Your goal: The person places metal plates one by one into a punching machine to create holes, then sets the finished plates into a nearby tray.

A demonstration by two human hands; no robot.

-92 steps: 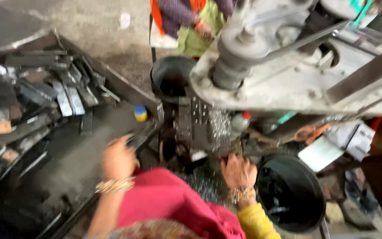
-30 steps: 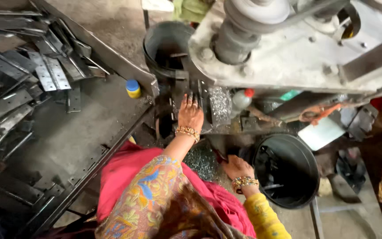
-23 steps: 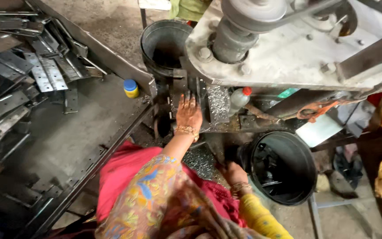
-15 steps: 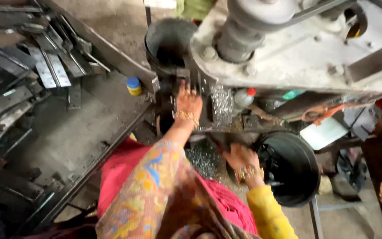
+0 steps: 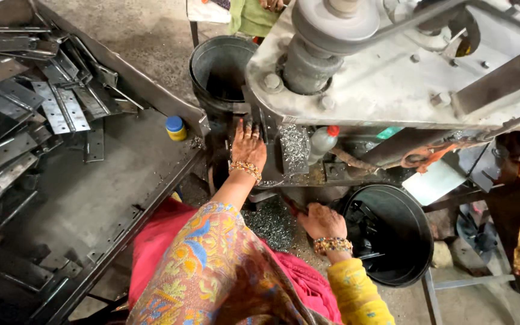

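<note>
My left hand (image 5: 248, 144), with a beaded bangle, reaches forward into the dark gap under the grey press machine (image 5: 392, 78). Its fingers lie stretched against a dark metal part, and the tips are hidden in shadow. My right hand (image 5: 323, 221), in a yellow sleeve, hovers low beside the black bucket (image 5: 416, 241) and grips a dark, narrow metal piece (image 5: 293, 204) that sticks out up-left. A heap of small shiny metal chips (image 5: 272, 222) lies between my arms.
On the left, a dark steel table (image 5: 91, 198) holds a pile of perforated metal strips (image 5: 55, 108) and a small yellow bottle with a blue cap (image 5: 176, 127). A tall grey bin (image 5: 221, 72) stands behind the press. Another person's clothing (image 5: 248, 15) shows at the top.
About three seconds ago my left hand was at the table's edge; it has since moved into the press and stayed there. My right hand has stayed by the bucket, shifting only slightly.
</note>
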